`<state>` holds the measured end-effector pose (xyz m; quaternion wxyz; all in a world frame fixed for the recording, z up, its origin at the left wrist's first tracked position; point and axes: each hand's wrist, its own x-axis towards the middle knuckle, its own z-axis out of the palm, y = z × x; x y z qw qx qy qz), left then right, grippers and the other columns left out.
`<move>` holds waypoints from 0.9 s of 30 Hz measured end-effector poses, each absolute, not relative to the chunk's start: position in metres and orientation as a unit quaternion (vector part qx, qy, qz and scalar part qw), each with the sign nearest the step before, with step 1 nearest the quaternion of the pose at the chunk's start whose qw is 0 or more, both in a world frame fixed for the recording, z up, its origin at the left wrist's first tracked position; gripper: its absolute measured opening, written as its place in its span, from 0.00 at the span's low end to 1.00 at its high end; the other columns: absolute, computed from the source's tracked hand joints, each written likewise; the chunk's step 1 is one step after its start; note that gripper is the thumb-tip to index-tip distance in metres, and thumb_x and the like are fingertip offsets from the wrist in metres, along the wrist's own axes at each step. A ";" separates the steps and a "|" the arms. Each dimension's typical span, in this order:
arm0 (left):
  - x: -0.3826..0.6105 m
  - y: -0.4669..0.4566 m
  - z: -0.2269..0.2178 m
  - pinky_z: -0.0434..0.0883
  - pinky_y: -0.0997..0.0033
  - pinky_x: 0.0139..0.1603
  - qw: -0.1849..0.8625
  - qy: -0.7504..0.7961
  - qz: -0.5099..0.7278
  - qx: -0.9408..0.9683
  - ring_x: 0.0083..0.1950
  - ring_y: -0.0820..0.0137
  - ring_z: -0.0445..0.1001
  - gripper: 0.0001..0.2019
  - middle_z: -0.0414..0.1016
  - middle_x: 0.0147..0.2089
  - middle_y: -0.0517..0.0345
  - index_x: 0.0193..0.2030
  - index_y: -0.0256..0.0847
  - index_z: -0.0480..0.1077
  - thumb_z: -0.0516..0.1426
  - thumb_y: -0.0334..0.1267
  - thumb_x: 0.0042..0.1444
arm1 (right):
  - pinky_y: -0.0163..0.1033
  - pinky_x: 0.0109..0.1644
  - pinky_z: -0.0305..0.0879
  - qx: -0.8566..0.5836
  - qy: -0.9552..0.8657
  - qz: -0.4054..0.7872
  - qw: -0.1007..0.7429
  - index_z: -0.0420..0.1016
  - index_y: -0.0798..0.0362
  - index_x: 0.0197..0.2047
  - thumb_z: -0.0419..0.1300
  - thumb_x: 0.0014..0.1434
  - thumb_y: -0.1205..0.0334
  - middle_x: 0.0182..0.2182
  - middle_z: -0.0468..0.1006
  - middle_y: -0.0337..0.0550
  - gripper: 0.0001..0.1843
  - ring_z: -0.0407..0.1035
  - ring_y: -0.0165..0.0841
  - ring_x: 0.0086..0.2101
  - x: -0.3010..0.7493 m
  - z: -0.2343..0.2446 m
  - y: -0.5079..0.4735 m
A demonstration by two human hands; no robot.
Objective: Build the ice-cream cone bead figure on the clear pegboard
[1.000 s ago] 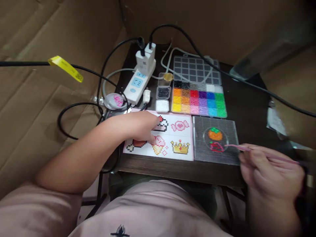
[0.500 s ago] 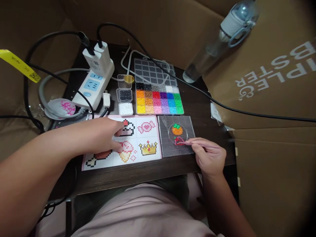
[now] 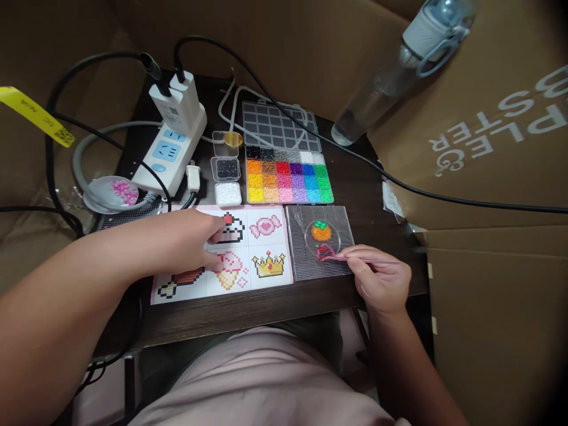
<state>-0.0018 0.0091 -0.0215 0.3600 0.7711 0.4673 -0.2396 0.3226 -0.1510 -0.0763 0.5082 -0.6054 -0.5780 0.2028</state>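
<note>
My left hand rests on a pink pattern sheet printed with pixel pictures of a cupcake, candy, ice cream and crown; its fingers are curled, pressing the sheet. My right hand pinches thin pink tweezers, whose tip sits at a red bead shape on a clear pegboard. An orange bead fruit with a green top lies just beyond it on the same board.
An open bead box of many colours lies behind the sheet, beside small tubs of black and white beads. A power strip, cables and a round dish are far left. A water bottle leans on cardboard.
The view swung right, then steadied. My right hand moved in over the pegboard, bringing the tweezer tip to the red bead shape. My left hand stays on the sheet.
</note>
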 end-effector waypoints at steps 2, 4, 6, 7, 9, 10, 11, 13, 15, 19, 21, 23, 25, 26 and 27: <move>-0.001 0.009 -0.020 0.61 0.59 0.32 0.355 0.465 -0.244 0.774 0.31 0.56 0.76 0.15 0.77 0.23 0.55 0.32 0.50 0.69 0.66 0.54 0.45 | 0.46 0.38 0.79 -0.606 -0.579 0.205 0.506 0.86 0.48 0.31 0.67 0.60 0.63 0.29 0.85 0.45 0.08 0.80 0.39 0.31 0.322 -0.076 -0.151; 0.001 0.008 -0.017 0.62 0.59 0.31 0.347 0.463 -0.249 0.777 0.31 0.56 0.76 0.15 0.77 0.24 0.55 0.31 0.50 0.68 0.66 0.54 0.45 | 0.46 0.38 0.79 -0.607 -0.581 0.205 0.502 0.86 0.48 0.30 0.67 0.60 0.63 0.28 0.85 0.45 0.08 0.80 0.39 0.31 0.322 -0.076 -0.151; 0.003 0.008 -0.015 0.62 0.60 0.29 0.343 0.464 -0.255 0.776 0.30 0.57 0.76 0.15 0.77 0.24 0.55 0.31 0.49 0.68 0.65 0.53 0.46 | 0.45 0.38 0.79 -0.608 -0.583 0.201 0.500 0.86 0.48 0.30 0.67 0.60 0.64 0.29 0.86 0.44 0.08 0.80 0.39 0.31 0.322 -0.076 -0.151; 0.003 0.007 -0.015 0.62 0.60 0.29 0.341 0.465 -0.257 0.776 0.29 0.58 0.76 0.15 0.77 0.23 0.55 0.31 0.49 0.67 0.65 0.53 0.46 | 0.45 0.38 0.79 -0.606 -0.585 0.200 0.501 0.86 0.48 0.31 0.67 0.60 0.64 0.29 0.86 0.44 0.07 0.80 0.38 0.31 0.323 -0.076 -0.151; 0.004 0.007 -0.014 0.62 0.60 0.28 0.338 0.465 -0.261 0.775 0.28 0.58 0.75 0.15 0.77 0.23 0.56 0.32 0.49 0.67 0.65 0.53 0.46 | 0.44 0.38 0.78 -0.598 -0.589 0.201 0.505 0.86 0.48 0.32 0.66 0.60 0.66 0.29 0.86 0.43 0.08 0.80 0.37 0.31 0.323 -0.076 -0.151; 0.004 0.007 -0.014 0.62 0.60 0.28 0.337 0.464 -0.262 0.776 0.28 0.58 0.76 0.15 0.77 0.23 0.56 0.32 0.49 0.67 0.65 0.53 0.47 | 0.43 0.38 0.78 -0.595 -0.591 0.203 0.506 0.86 0.47 0.32 0.66 0.60 0.67 0.30 0.86 0.43 0.08 0.80 0.37 0.31 0.323 -0.076 -0.151; 0.004 0.007 -0.014 0.62 0.60 0.28 0.336 0.463 -0.262 0.778 0.29 0.58 0.76 0.15 0.77 0.23 0.56 0.32 0.49 0.67 0.64 0.54 0.47 | 0.43 0.38 0.78 -0.593 -0.592 0.204 0.507 0.86 0.48 0.32 0.66 0.60 0.67 0.30 0.86 0.43 0.08 0.80 0.37 0.31 0.323 -0.076 -0.151; 0.004 0.007 -0.014 0.63 0.60 0.28 0.336 0.460 -0.261 0.779 0.29 0.57 0.76 0.16 0.77 0.24 0.55 0.33 0.49 0.67 0.64 0.54 0.47 | 0.43 0.38 0.78 -0.593 -0.591 0.203 0.507 0.86 0.48 0.31 0.66 0.60 0.67 0.29 0.86 0.43 0.08 0.80 0.37 0.31 0.322 -0.076 -0.151; 0.004 0.008 -0.013 0.63 0.60 0.28 0.335 0.460 -0.259 0.780 0.29 0.57 0.76 0.16 0.77 0.24 0.55 0.33 0.49 0.67 0.64 0.55 0.47 | 0.44 0.38 0.78 -0.598 -0.587 0.199 0.508 0.86 0.48 0.31 0.66 0.60 0.66 0.29 0.86 0.43 0.08 0.80 0.38 0.31 0.322 -0.075 -0.151; 0.005 0.007 -0.012 0.62 0.59 0.29 0.332 0.466 -0.259 0.778 0.29 0.57 0.75 0.16 0.76 0.24 0.55 0.32 0.49 0.67 0.65 0.54 0.46 | 0.44 0.38 0.78 -0.597 -0.587 0.194 0.511 0.86 0.48 0.31 0.67 0.59 0.66 0.29 0.86 0.44 0.07 0.80 0.38 0.31 0.321 -0.076 -0.150; 0.005 0.007 -0.014 0.62 0.59 0.29 0.331 0.472 -0.255 0.776 0.28 0.58 0.75 0.16 0.75 0.23 0.55 0.31 0.50 0.68 0.66 0.54 0.44 | 0.44 0.38 0.78 -0.592 -0.588 0.196 0.515 0.86 0.48 0.32 0.67 0.59 0.67 0.29 0.86 0.43 0.07 0.80 0.38 0.31 0.321 -0.077 -0.151; 0.004 0.008 -0.016 0.61 0.60 0.29 0.334 0.478 -0.246 0.774 0.27 0.59 0.74 0.17 0.75 0.22 0.55 0.30 0.50 0.68 0.68 0.54 0.43 | 0.43 0.38 0.78 -0.591 -0.586 0.195 0.519 0.86 0.48 0.32 0.67 0.59 0.67 0.29 0.86 0.43 0.08 0.81 0.38 0.31 0.322 -0.078 -0.151; 0.004 0.008 -0.016 0.60 0.60 0.28 0.341 0.478 -0.240 0.773 0.26 0.60 0.73 0.17 0.74 0.21 0.56 0.30 0.50 0.68 0.68 0.54 0.42 | 0.43 0.38 0.78 -0.595 -0.582 0.192 0.520 0.86 0.48 0.32 0.67 0.60 0.67 0.29 0.86 0.44 0.07 0.81 0.38 0.31 0.322 -0.078 -0.152; 0.003 0.008 -0.016 0.60 0.60 0.28 0.347 0.475 -0.241 0.772 0.26 0.60 0.73 0.17 0.75 0.21 0.56 0.31 0.49 0.68 0.67 0.54 0.43 | 0.43 0.38 0.78 -0.596 -0.581 0.191 0.520 0.86 0.48 0.31 0.67 0.60 0.66 0.29 0.86 0.44 0.07 0.81 0.38 0.31 0.322 -0.078 -0.152; 0.003 0.008 -0.015 0.60 0.61 0.28 0.354 0.471 -0.245 0.770 0.26 0.60 0.73 0.16 0.75 0.21 0.56 0.32 0.49 0.68 0.66 0.53 0.44 | 0.43 0.38 0.78 -0.595 -0.581 0.191 0.522 0.86 0.48 0.31 0.67 0.60 0.66 0.29 0.86 0.44 0.07 0.81 0.38 0.31 0.322 -0.078 -0.152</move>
